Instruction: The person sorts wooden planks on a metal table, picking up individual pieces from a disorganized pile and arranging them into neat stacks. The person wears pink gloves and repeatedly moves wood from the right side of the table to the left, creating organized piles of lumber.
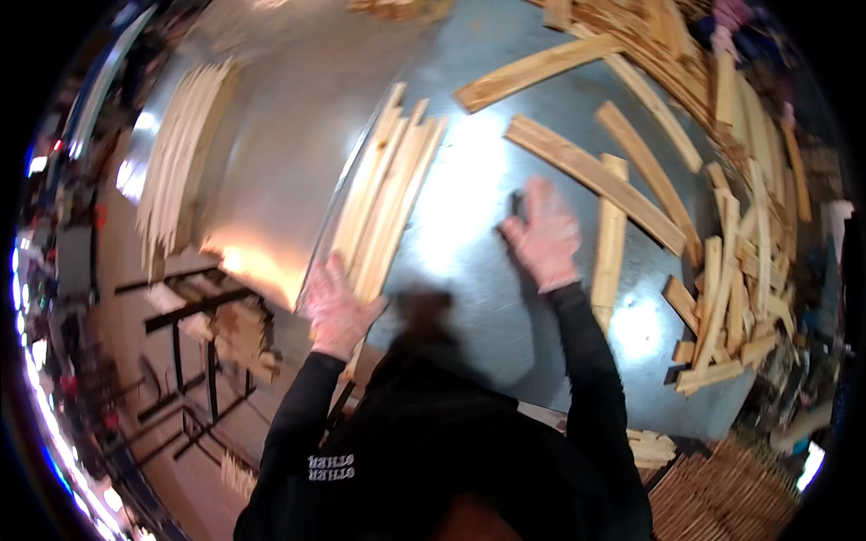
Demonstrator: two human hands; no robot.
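Several light wooden slats (385,194) lie side by side along a ridge on the metal tabletop (469,234). My left hand (338,308), in a pale pinkish glove, is at their near end with its fingers and thumb spread, seeming to rest on them. My right hand (547,236), gloved the same way, is over the bare metal right of the slats, fingers stretched and thumb apart, holding nothing. Just to its right lies a short wooden board (611,239), its far end beneath a longer slanting board (595,180).
More loose boards, such as one at the far side (537,72), are scattered across the right half. A jumbled pile of short pieces (731,307) sits at the right edge. A neat stack of slats (185,158) stands far left, above a black metal stand (212,361).
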